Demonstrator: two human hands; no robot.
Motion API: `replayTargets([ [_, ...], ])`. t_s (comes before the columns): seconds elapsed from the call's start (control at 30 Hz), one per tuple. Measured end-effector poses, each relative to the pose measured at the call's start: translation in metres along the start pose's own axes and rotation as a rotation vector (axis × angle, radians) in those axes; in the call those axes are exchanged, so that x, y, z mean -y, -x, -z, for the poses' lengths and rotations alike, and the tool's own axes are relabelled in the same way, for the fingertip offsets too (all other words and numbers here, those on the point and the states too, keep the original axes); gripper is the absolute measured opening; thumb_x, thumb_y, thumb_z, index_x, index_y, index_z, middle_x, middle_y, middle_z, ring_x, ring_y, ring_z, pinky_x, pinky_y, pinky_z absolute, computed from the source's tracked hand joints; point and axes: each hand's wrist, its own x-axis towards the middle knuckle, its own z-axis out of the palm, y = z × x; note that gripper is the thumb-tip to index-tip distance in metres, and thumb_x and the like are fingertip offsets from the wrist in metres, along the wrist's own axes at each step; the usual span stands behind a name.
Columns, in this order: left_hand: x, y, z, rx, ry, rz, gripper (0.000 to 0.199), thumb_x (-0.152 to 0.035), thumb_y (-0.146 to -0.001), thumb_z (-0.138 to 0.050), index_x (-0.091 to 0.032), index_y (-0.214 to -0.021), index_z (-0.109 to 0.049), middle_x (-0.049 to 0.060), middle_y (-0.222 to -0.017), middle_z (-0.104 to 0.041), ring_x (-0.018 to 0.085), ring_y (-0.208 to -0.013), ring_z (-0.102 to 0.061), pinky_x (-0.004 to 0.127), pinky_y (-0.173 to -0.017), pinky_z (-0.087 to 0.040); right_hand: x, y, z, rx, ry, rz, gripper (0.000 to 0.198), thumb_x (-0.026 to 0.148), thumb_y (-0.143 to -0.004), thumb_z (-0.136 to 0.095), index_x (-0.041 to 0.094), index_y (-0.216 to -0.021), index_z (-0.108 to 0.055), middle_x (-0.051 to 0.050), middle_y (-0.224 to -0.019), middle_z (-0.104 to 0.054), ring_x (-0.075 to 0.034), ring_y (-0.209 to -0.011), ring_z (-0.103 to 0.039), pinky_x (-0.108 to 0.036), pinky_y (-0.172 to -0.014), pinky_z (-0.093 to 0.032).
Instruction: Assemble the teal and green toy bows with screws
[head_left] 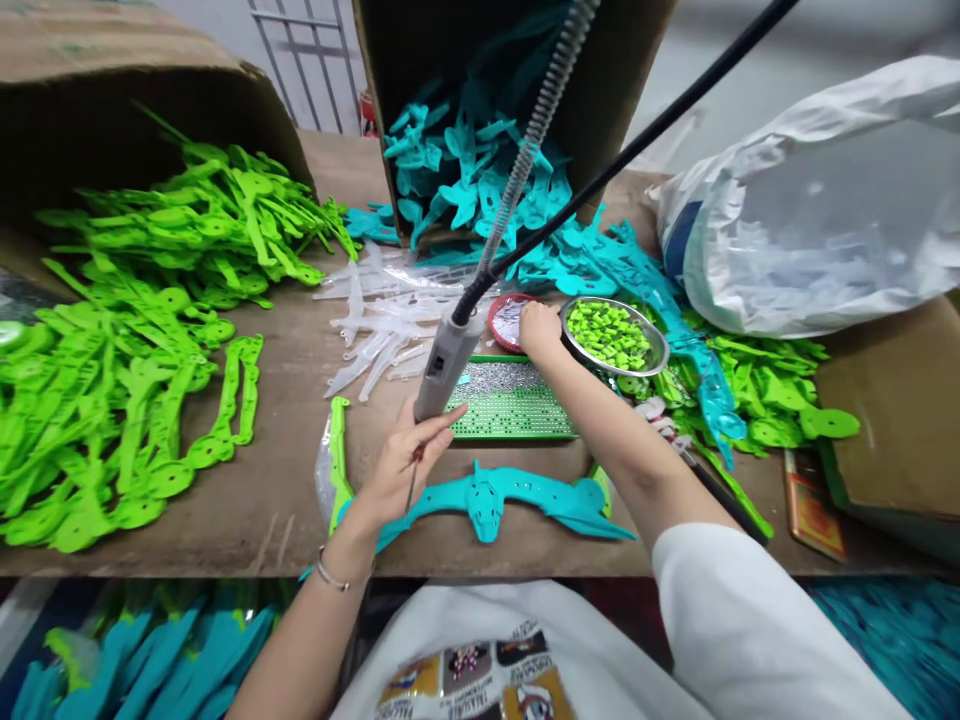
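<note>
My left hand (409,455) is wrapped round a grey electric screwdriver (442,370), whose thin bit points down at the left end of a teal bow-shaped plastic part (484,505). Green curved arms (340,455) with clear strips behind them sit at both ends of that part. My right hand (540,328) is closed, fingers curled downward, between a small red basket (495,330) of little pale pieces and a metal bowl (658,365) of small green pieces. Whatever its fingertips hold is hidden. Below it lies a green perforated tray (517,428) with many small screws.
Green plastic parts (150,400) pile up at left, spilling from a carton. Teal parts (480,170) fill a box behind clear strips (386,310). A white sack (810,120) stands at right. The screwdriver hangs from a coil spring (536,130) and black cable (637,140).
</note>
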Motion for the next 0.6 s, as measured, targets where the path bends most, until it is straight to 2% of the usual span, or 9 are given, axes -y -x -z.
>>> replayTargets([
  [0.1,0.002,-0.011,-0.007,0.038,0.022,-0.040,0.035,-0.037,-0.101,-0.053,-0.028,-0.131,-0.068,0.009,-0.136,-0.058,0.020,-0.129,-0.056,0.042,-0.116,-0.045,0.000,-0.001,-0.001,-0.022,0.034,-0.074,0.044,0.028,-0.101,-0.041,0.000,-0.122,-0.067,-0.032,-0.112,-0.068,-0.035,-0.115,-0.061,-0.048,-0.093,-0.046],
  [0.27,0.010,-0.037,-0.020,0.107,0.007,-0.121,0.036,-0.039,-0.101,-0.051,-0.027,-0.129,-0.070,0.010,-0.129,-0.060,0.022,-0.125,-0.056,0.047,-0.115,-0.044,0.002,-0.002,-0.001,-0.003,0.041,-0.120,0.036,0.013,-0.095,-0.048,-0.003,-0.121,-0.068,-0.032,-0.117,-0.068,-0.036,-0.121,-0.060,-0.044,-0.091,-0.049],
  [0.4,0.017,-0.054,-0.030,0.116,-0.023,-0.143,0.037,-0.041,-0.102,-0.049,-0.027,-0.130,-0.069,0.011,-0.128,-0.058,0.024,-0.124,-0.055,0.052,-0.115,-0.042,0.004,-0.006,0.001,0.009,0.022,-0.137,0.035,0.006,-0.093,-0.046,-0.001,-0.118,-0.070,-0.029,-0.114,-0.070,-0.032,-0.117,-0.064,-0.043,-0.091,-0.051],
  [0.5,0.023,-0.061,-0.036,0.129,-0.041,-0.147,0.037,-0.042,-0.102,-0.049,-0.029,-0.130,-0.069,0.011,-0.130,-0.056,0.025,-0.126,-0.052,0.054,-0.117,-0.040,0.005,-0.004,0.000,-0.021,0.007,-0.139,0.040,0.007,-0.097,-0.039,0.001,-0.124,-0.067,-0.029,-0.118,-0.068,-0.030,-0.117,-0.064,-0.042,-0.092,-0.051],
  [0.6,0.030,-0.067,-0.038,0.140,-0.055,-0.146,0.036,-0.042,-0.102,-0.050,-0.029,-0.130,-0.068,0.010,-0.134,-0.054,0.026,-0.131,-0.048,0.056,-0.119,-0.035,0.005,0.000,-0.002,-0.056,-0.003,-0.132,0.044,0.008,-0.099,-0.034,-0.001,-0.131,-0.062,-0.032,-0.128,-0.062,-0.032,-0.121,-0.062,-0.043,-0.092,-0.052],
])
